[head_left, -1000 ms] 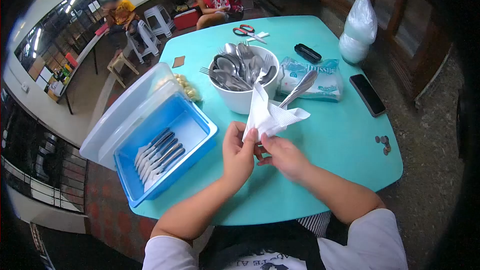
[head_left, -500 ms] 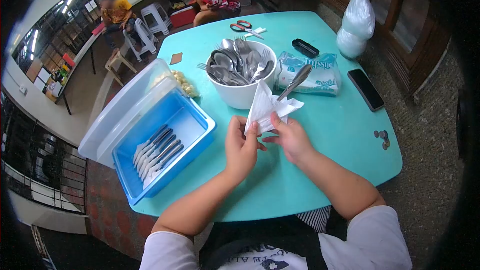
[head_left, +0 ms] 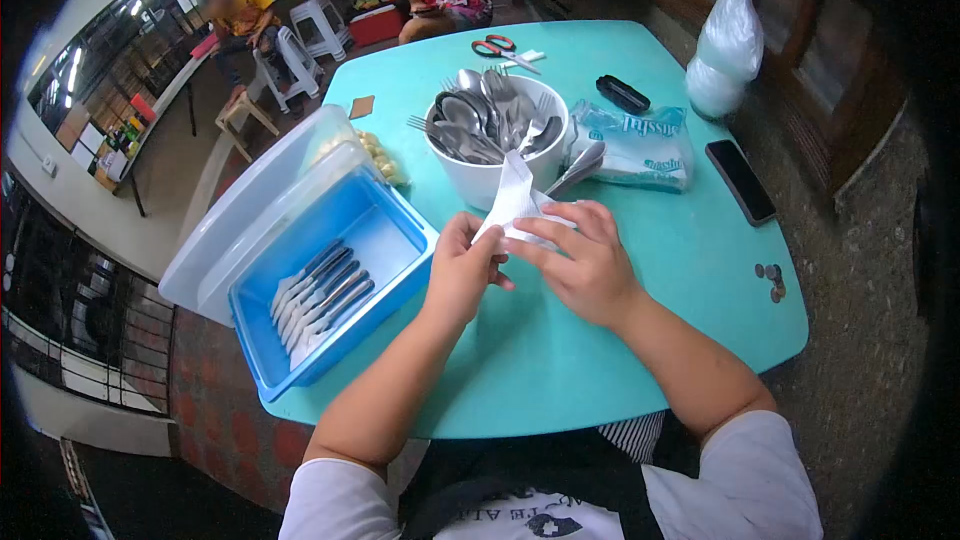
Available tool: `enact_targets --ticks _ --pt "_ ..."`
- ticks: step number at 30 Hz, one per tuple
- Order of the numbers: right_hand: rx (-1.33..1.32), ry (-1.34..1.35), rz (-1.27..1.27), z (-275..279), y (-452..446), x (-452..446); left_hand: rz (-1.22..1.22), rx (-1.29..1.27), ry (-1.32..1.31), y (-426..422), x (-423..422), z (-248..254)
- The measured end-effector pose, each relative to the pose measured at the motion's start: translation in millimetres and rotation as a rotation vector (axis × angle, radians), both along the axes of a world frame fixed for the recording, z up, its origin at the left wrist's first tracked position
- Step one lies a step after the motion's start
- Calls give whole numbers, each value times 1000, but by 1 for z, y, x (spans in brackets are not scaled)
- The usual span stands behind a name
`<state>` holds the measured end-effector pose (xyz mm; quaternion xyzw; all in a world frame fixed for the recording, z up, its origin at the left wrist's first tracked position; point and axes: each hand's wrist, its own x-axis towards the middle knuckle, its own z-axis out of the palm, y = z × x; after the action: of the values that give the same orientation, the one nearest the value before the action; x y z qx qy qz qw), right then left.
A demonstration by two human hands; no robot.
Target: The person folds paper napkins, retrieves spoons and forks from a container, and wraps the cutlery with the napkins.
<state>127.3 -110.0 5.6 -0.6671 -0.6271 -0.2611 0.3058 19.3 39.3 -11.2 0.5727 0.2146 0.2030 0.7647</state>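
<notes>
A white paper napkin is folded partly around metal cutlery, whose rounded end sticks out at the upper right. My left hand pinches the napkin from the left, thumb on top. My right hand is closed over its right side, fingers bent across the paper. Just beyond stands a white tub full of loose spoons and forks. To the left, a blue tray holds several napkin-wrapped pieces of cutlery, handles showing.
On the turquoise table lie a napkin pack, black case, phone, coins and scissors. A clear lid leans by the tray near a bag of pale pieces. Two people sit beyond.
My right hand has brought its fingers over the napkin, folding its right flap inward. The cutlery end has tipped lower and now shows less. The view has shifted slightly.
</notes>
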Motion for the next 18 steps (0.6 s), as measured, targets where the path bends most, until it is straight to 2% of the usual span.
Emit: enact_targets --ticks 4,10,14,18 --pt "-10 -51 -13 -6 -2 10 -95 -2 27 -1 -1 3" --pt "-15 21 3 -9 -6 23 -192 77 91 5 3 0" --pt "-64 164 -11 -11 -7 23 -279 328 99 -2 1 0" --pt "-73 230 -9 -6 -9 20 -377 400 157 -3 -2 7"
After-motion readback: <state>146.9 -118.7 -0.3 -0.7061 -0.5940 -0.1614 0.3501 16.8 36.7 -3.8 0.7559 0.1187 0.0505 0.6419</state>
